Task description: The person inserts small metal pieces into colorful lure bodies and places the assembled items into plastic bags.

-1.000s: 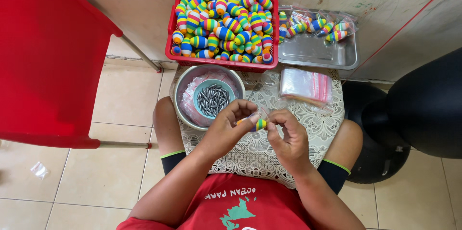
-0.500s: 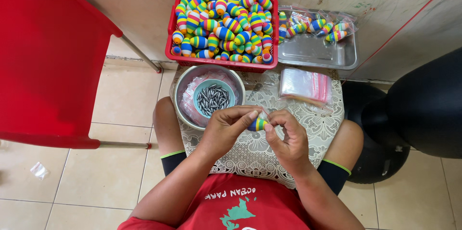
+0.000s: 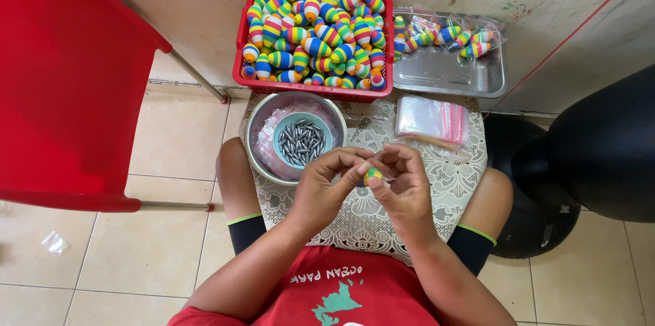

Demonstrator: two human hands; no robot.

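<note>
Sitting with a white lace cloth (image 3: 437, 182) spread over the lap, a person works with both hands close together above it. Left hand (image 3: 326, 188) and right hand (image 3: 404, 189) are each curled nearly closed, fingertips pinching 1 small striped egg-shaped float in yellow, green and blue (image 3: 372, 176) that seems half inside a small clear plastic bag (image 3: 386, 168); how far in, I cannot tell.

Risk, as I judge it: the float looks smooth and rounded, the bag thin and slippery, so a loose pinch could let the float roll off the cloth onto the tiled floor (image 3: 170, 155). An elbow nudge could also tip the round metal bowl (image 3: 263, 155) balanced at the knee, spilling the small teal cup of grey metal bullet-shaped weights (image 3: 301, 142) inside it.

Beyond the knees sits a red plastic crate heaped with glossy rainbow-striped floats (image 3: 312, 32), and beside it a flat steel tray holding a few bagged floats (image 3: 450, 73). A stack of clear zip bags with pink strips (image 3: 432, 120) lies on the cloth.
</note>
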